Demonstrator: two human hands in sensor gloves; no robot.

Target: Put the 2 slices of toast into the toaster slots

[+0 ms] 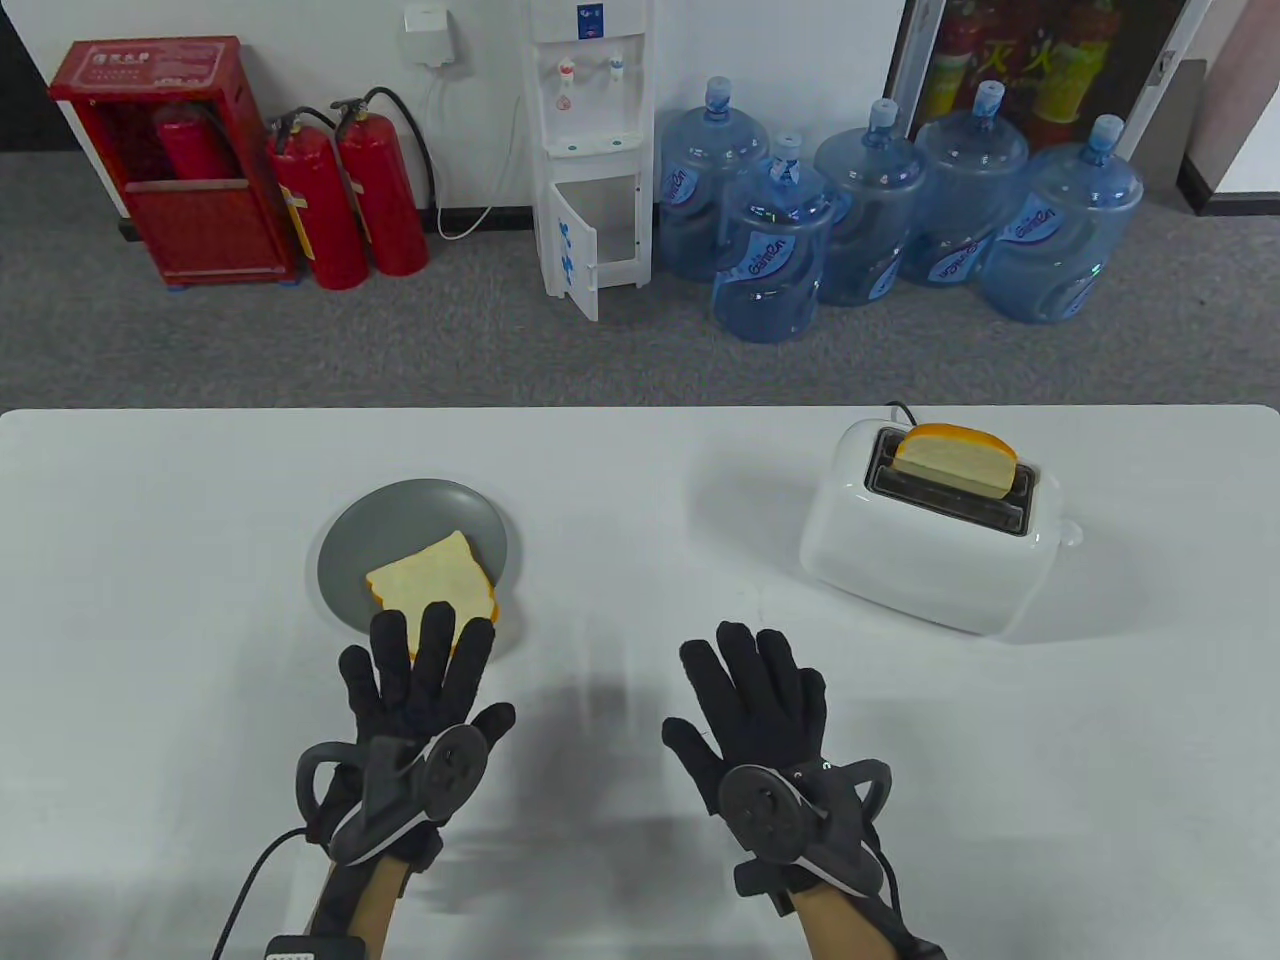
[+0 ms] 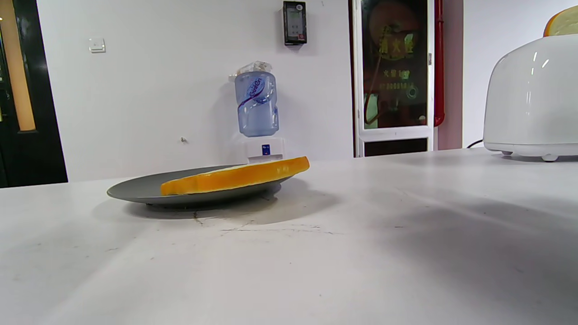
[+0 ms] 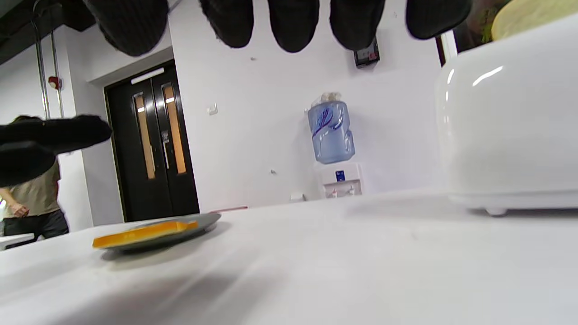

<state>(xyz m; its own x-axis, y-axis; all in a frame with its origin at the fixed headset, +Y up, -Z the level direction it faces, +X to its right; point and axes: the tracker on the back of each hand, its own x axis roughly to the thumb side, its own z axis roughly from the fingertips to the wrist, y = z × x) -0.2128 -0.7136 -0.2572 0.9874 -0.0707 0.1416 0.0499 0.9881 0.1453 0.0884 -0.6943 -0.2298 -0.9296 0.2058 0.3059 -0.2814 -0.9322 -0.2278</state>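
Looking down, we see one toast slice [image 1: 957, 457] standing in the toaster [image 1: 925, 555], the other slice [image 1: 430, 583] left of it on the grey plate [image 1: 400, 515]; left grip [image 1: 415, 690] and right grip [image 1: 755, 700] both spread, holding nothing.

Grey carpet [image 1: 300, 340], white wall [image 1: 300, 60], black double doors [image 3: 151, 144].

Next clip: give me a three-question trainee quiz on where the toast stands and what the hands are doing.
1. True or false: one slice already stands in the toaster.
2. Where is the other slice? A) on the plate B) bare table C) in a hand
3. Fill in: both the left hand and the right hand hold ____.

Key: 1 true; 2 A; 3 nothing, fingers straight.
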